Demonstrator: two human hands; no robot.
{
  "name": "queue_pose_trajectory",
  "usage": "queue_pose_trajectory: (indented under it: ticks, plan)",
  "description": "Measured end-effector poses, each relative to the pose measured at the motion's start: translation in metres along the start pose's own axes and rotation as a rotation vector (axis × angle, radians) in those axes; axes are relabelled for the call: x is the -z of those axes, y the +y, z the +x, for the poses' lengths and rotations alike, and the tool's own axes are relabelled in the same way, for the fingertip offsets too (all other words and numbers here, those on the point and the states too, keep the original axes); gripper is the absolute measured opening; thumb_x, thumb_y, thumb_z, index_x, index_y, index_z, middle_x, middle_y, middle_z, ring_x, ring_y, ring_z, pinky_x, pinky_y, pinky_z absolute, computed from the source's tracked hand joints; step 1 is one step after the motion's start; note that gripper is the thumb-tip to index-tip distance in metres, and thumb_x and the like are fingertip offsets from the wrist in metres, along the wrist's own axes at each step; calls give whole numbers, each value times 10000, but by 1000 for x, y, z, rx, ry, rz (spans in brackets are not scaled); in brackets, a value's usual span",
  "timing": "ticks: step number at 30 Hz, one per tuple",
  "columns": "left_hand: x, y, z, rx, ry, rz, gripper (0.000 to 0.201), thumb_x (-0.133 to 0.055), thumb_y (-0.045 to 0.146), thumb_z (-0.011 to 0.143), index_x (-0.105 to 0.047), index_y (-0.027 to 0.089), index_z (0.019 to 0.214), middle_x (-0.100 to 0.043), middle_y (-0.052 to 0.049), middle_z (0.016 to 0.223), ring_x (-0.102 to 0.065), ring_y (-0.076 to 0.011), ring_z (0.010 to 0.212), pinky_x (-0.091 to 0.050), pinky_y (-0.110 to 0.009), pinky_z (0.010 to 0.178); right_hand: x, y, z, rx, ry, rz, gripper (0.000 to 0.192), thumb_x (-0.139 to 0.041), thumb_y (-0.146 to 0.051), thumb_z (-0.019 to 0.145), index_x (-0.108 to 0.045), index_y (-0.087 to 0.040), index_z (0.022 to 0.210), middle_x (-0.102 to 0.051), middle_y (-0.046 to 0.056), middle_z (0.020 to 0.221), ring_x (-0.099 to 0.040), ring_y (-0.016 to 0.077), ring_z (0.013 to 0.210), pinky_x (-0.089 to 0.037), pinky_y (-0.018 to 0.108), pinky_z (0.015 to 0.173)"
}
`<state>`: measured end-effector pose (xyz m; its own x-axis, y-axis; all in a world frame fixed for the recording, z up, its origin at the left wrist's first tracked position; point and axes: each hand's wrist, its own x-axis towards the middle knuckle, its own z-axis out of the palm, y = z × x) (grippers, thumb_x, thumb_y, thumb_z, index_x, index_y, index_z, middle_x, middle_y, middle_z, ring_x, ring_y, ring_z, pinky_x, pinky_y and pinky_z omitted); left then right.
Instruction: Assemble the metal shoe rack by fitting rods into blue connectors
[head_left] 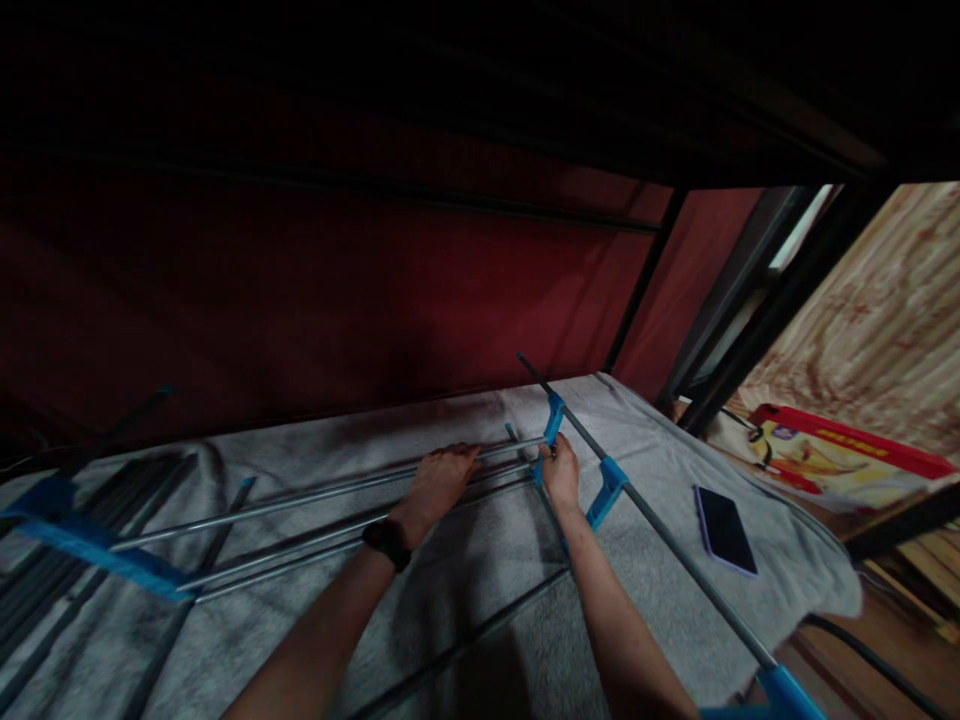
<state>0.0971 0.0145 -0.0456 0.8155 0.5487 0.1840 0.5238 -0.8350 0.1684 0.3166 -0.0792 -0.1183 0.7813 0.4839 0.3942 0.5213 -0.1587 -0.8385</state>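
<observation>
Drying rack on a grey blanket [480, 560]. Three thin metal rods [300, 505] run left to right, joined to a long side tube [675, 545] carrying three visible blue connectors [606, 490]. The left hand [439, 480], wearing a dark wristwatch [386, 542], lies flat and open on the rods. The right hand [561, 475] is curled around a rod end at the far connector. One phone [724, 529] lies to the right. The rack's left end is dim and blurred.
</observation>
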Motion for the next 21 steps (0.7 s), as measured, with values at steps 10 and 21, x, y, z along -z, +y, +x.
queue_pose_trajectory:
  ticks: [10, 21]
  plan:
    - [-42, -16, -113, -45, 364, -90, 375, -458, 262, 1060, -628, 280, 1394, -694, -86, 1316, -646, -245, 1217, -528, -454, 1073, 9, 11, -64, 71, 53, -1, 523, -463, -316, 884, -512, -160, 1381, -546, 207, 1319, -548, 333, 1268, -479, 522, 1074]
    - [-75, -119, -238, 842, 619, -420, 263, -433, 323, 981, -643, 175, 1040, -723, -102, 1006, -700, -259, 943, -590, -405, 852, -8, 2, -128, 324, -198, -12, 373, -446, -274, 926, -589, -240, 1269, -586, 140, 1209, -561, 314, 1223, -469, 557, 1084]
